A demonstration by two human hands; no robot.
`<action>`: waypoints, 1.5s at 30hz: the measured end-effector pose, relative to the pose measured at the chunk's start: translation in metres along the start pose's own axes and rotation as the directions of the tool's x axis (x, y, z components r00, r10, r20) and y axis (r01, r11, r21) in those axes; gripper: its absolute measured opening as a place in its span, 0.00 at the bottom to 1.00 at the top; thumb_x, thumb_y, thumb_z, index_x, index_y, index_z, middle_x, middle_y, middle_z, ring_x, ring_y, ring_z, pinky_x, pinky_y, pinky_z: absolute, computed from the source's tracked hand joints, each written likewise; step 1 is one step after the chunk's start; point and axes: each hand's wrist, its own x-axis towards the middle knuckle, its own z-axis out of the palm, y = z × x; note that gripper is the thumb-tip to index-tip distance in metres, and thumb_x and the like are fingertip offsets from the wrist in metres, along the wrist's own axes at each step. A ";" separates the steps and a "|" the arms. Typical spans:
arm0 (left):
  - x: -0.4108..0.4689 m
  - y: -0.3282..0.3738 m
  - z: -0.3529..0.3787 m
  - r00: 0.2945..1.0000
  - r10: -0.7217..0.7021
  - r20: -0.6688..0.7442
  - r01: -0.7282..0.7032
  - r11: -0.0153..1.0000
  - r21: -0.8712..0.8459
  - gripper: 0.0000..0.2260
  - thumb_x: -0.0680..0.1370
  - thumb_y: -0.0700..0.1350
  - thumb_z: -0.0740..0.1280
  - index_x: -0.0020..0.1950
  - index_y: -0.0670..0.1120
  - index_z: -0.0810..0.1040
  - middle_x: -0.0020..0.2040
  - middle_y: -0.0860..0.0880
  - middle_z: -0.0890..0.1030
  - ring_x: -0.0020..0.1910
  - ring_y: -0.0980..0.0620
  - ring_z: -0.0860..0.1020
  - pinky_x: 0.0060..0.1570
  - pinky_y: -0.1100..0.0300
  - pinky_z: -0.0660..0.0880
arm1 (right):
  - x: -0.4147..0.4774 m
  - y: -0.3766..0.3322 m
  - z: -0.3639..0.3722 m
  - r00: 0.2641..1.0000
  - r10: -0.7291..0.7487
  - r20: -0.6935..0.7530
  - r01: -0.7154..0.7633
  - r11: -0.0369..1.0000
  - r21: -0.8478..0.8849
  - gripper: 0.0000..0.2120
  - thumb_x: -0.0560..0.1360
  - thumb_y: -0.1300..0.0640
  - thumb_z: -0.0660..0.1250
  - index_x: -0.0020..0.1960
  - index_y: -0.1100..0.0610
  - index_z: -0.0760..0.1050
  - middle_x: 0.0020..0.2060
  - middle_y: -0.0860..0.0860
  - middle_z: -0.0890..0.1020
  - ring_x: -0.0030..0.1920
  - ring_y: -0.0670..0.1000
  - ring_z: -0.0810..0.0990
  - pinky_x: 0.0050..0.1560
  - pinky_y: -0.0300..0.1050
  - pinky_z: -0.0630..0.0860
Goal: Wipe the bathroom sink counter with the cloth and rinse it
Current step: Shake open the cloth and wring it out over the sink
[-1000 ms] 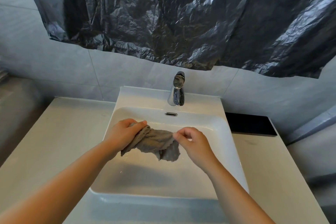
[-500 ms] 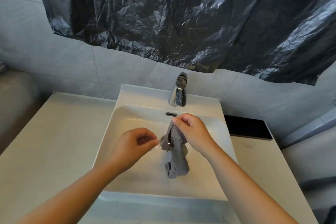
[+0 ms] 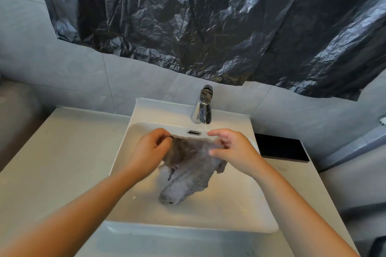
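A wet grey cloth [image 3: 188, 171] hangs spread out over the white sink basin [image 3: 246, 200], its lower end drooping toward the basin floor. My left hand [image 3: 148, 150] pinches its upper left corner. My right hand [image 3: 234, 148] pinches its upper right edge. Both hands are held just in front of the chrome faucet [image 3: 202, 106], below its spout. No water stream is visible. The pale counter [image 3: 52, 165] runs along both sides of the basin.
A black flat rectangular object [image 3: 279, 148] lies on the counter right of the basin. Crumpled black plastic sheeting [image 3: 208, 21] covers the wall above the faucet. Grey tiles line the wall behind.
My left hand has taken hold of the cloth again. Half a second ago it dangled from my right hand alone; now both hands stretch it open wide over the basin.
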 end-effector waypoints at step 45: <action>0.025 0.037 -0.012 0.968 -0.210 0.141 0.253 0.801 -0.543 0.04 0.76 0.38 0.68 0.45 0.41 0.83 0.44 0.41 0.85 0.43 0.45 0.83 0.47 0.56 0.81 | -0.009 -0.062 -0.033 0.965 -0.260 -0.045 0.244 0.945 -0.218 0.13 0.69 0.46 0.73 0.32 0.52 0.78 0.29 0.49 0.77 0.30 0.42 0.72 0.32 0.34 0.69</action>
